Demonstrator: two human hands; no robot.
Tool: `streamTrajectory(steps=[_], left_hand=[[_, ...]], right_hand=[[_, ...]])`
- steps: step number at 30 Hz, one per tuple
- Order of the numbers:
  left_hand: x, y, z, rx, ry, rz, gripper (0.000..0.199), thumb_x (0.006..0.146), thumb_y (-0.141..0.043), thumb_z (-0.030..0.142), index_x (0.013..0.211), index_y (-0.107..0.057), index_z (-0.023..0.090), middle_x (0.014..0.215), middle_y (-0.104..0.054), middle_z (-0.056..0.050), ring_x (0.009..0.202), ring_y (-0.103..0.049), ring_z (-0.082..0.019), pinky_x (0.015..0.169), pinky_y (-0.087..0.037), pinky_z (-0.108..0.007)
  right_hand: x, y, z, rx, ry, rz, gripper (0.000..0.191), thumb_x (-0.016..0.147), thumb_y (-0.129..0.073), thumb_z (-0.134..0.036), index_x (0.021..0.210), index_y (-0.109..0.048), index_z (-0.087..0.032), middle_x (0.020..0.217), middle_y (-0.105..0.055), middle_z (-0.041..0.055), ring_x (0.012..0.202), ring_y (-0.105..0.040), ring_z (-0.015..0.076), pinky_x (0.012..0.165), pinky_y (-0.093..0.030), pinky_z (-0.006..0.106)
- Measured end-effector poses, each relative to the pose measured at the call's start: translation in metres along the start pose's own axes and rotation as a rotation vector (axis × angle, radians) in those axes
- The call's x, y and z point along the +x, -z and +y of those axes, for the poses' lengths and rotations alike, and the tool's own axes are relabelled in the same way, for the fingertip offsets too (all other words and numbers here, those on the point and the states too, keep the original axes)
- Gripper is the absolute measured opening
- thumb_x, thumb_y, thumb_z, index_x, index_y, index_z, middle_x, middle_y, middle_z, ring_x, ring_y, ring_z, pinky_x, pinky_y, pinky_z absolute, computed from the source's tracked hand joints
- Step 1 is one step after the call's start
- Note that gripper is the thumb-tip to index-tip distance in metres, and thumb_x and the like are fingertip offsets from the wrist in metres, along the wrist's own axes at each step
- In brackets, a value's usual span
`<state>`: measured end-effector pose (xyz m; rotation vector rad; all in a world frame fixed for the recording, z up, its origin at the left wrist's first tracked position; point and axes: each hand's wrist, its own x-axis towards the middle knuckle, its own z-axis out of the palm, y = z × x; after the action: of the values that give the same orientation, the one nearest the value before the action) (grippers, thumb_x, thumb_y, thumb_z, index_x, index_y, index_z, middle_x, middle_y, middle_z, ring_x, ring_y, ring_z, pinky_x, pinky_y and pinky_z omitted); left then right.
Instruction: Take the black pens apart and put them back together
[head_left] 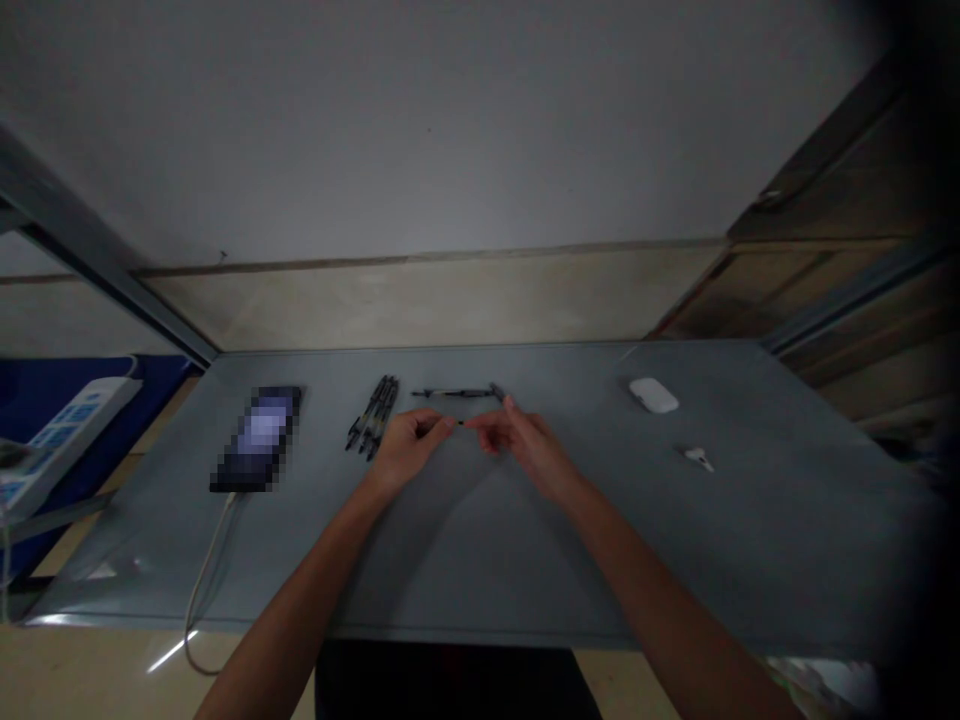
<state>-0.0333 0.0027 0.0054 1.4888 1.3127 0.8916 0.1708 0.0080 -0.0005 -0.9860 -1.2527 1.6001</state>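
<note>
My left hand [409, 440] is closed in a pinch. At its thumb and forefinger tips sits a small dark piece [460, 423], too tiny to name. My right hand [529, 445] reaches its forefinger to that piece from the other side, other fingers curled. A dark pen part [498, 391] pokes out above the right thumb, its lower end hidden by the hand. Just beyond both hands a slim black pen [454, 393] lies crosswise on the grey table [480, 560]. Several black pens [373, 418] lie side by side left of my left hand.
On the left lies a phone [259, 440] with a cable [202, 585] hanging over the front edge. A white case [653, 395] and a small white object [698, 458] lie at right. Metal posts [112, 260] flank the table, with a wall behind. A power strip [67, 440] is far left.
</note>
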Motion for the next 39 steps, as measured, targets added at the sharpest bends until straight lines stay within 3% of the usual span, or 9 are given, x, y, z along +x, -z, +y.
streamTrajectory(steps=[4,9,13,18,21,26,31,35,39], left_hand=[[0.000,0.000,0.001,-0.075,0.039,-0.019,0.039,0.079,-0.067,0.053,0.080,-0.067,0.013,0.058,-0.046,0.004,0.051,-0.036,-0.010,0.049,-0.025,-0.024],[0.000,0.000,0.004,-0.094,0.000,0.002,0.036,0.077,-0.072,0.049,0.087,-0.068,0.015,0.053,-0.037,0.007,0.048,-0.031,-0.008,0.047,-0.021,-0.023],[-0.002,-0.002,0.004,-0.104,0.037,-0.006,0.043,0.078,-0.070,0.056,0.091,-0.068,0.016,0.052,-0.036,0.008,0.046,-0.029,-0.008,0.046,-0.018,-0.023],[-0.001,-0.003,0.004,-0.008,0.039,0.042,0.055,0.089,-0.049,0.064,0.072,-0.066,0.015,0.052,-0.039,0.004,0.049,-0.035,-0.010,0.049,-0.023,-0.025],[0.001,-0.003,0.002,0.025,0.011,0.072,0.049,0.087,-0.054,0.059,0.064,-0.062,0.016,0.054,-0.044,0.003,0.053,-0.039,-0.011,0.051,-0.027,-0.025],[0.000,-0.002,0.003,-0.039,0.030,0.052,0.037,0.081,-0.065,0.052,0.080,-0.066,0.015,0.054,-0.041,0.006,0.050,-0.035,-0.010,0.049,-0.024,-0.024],[-0.002,-0.004,0.007,-0.058,0.063,0.025,0.038,0.082,-0.065,0.053,0.092,-0.067,0.016,0.052,-0.039,0.007,0.048,-0.032,-0.010,0.048,-0.022,-0.024],[-0.002,-0.007,0.002,0.024,0.045,0.050,0.051,0.090,-0.050,0.060,0.075,-0.069,0.014,0.057,-0.049,0.002,0.053,-0.042,-0.012,0.051,-0.026,-0.026],[-0.001,-0.009,-0.003,0.019,0.045,-0.006,0.052,0.090,-0.050,0.059,0.067,-0.065,0.015,0.054,-0.045,0.003,0.051,-0.039,-0.012,0.050,-0.025,-0.027]], right_hand=[[0.000,0.001,-0.002,0.049,-0.024,-0.011,0.063,0.093,-0.043,-0.070,0.101,-0.078,-0.018,0.062,-0.059,0.0038,0.058,-0.052,0.0161,0.060,-0.039,0.031],[-0.002,-0.003,-0.007,0.066,-0.014,-0.006,0.064,0.093,-0.043,-0.070,0.095,-0.079,-0.016,0.067,-0.061,0.0057,0.061,-0.052,0.0155,0.061,-0.040,0.031],[-0.001,-0.003,-0.006,0.066,0.009,-0.005,0.064,0.093,-0.043,-0.069,0.094,-0.080,-0.017,0.072,-0.063,0.0079,0.067,-0.055,0.0175,0.063,-0.041,0.032],[-0.001,-0.002,-0.004,0.014,0.053,0.025,0.062,0.094,-0.042,-0.067,0.081,-0.080,-0.020,0.074,-0.066,0.0094,0.072,-0.058,0.0198,0.067,-0.043,0.034],[-0.002,-0.002,-0.003,-0.030,0.048,0.018,0.061,0.094,-0.042,-0.067,0.079,-0.080,-0.021,0.076,-0.067,0.0102,0.074,-0.058,0.0214,0.066,-0.043,0.035],[-0.001,-0.003,-0.004,0.012,-0.001,0.007,0.055,0.092,-0.048,-0.068,0.096,-0.077,-0.021,0.069,-0.063,0.0068,0.065,-0.056,0.0193,0.061,-0.042,0.034],[-0.002,-0.004,-0.008,0.063,-0.001,0.032,0.059,0.094,-0.044,-0.067,0.088,-0.077,-0.018,0.067,-0.063,0.0078,0.064,-0.057,0.0191,0.062,-0.043,0.034],[-0.002,-0.005,-0.007,0.060,0.002,0.035,0.059,0.093,-0.044,-0.067,0.081,-0.078,-0.020,0.074,-0.067,0.0097,0.073,-0.060,0.0213,0.067,-0.045,0.036],[-0.001,-0.003,-0.002,0.007,0.002,0.016,0.060,0.093,-0.043,-0.069,0.078,-0.077,-0.021,0.081,-0.069,0.0107,0.077,-0.060,0.0216,0.070,-0.045,0.036]])
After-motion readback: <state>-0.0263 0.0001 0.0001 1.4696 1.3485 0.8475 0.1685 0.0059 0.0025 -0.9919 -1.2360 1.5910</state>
